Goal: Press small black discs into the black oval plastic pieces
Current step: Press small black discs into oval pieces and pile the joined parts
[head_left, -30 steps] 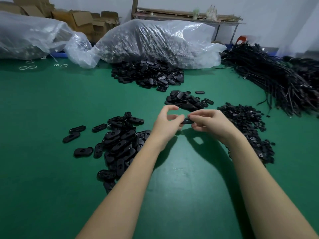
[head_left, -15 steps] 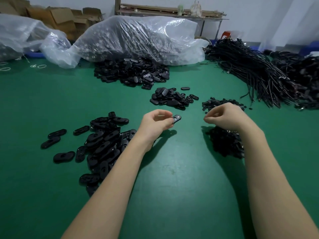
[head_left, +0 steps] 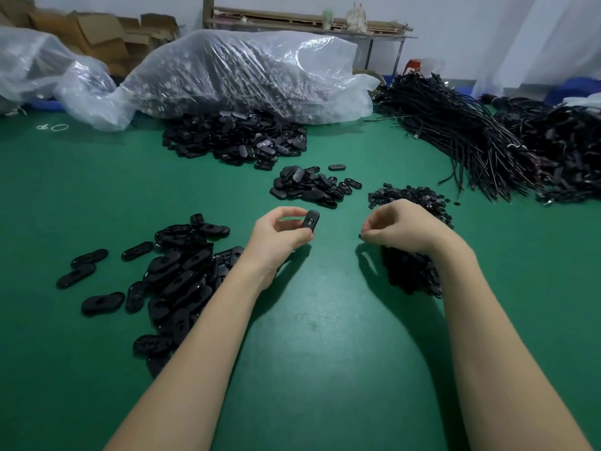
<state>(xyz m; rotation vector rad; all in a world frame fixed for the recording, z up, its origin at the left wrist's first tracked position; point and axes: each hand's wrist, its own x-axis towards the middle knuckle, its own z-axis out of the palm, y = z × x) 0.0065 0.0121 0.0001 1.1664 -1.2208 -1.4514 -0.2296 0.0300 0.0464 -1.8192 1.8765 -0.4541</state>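
An oval piece [head_left: 310, 219] was pinched upright between the thumb and curled fingers [head_left: 294, 212] of the left hand [head_left: 279, 234], held above the green surface [head_left: 325, 336]. That piece serves as the landmark here. To its right, apart from it, the right hand [head_left: 401, 227] was held with its fingers [head_left: 370, 226] curled and pressed together at the tips; a tiny dark speck was seen at those tips, but whether a disc was being pinched could not be told. Behind and beneath that hand, right of the piece, a heap of small discs [head_left: 413, 275] was spread on the surface. To the left of the piece and nearer the viewer, a pile of ovals [head_left: 182, 275] was scattered, with a few lying loose at its left edge. Beyond the piece, a smaller pile [head_left: 309, 187] was laid, and farther beyond it a larger heap [head_left: 240, 138] was spilled from a clear plastic bag [head_left: 247, 73]. Far to the right of the piece, bundles of black cords [head_left: 461, 138] were stacked. Cardboard boxes [head_left: 97, 37] were seen at the back left, behind a second bag [head_left: 35, 66].
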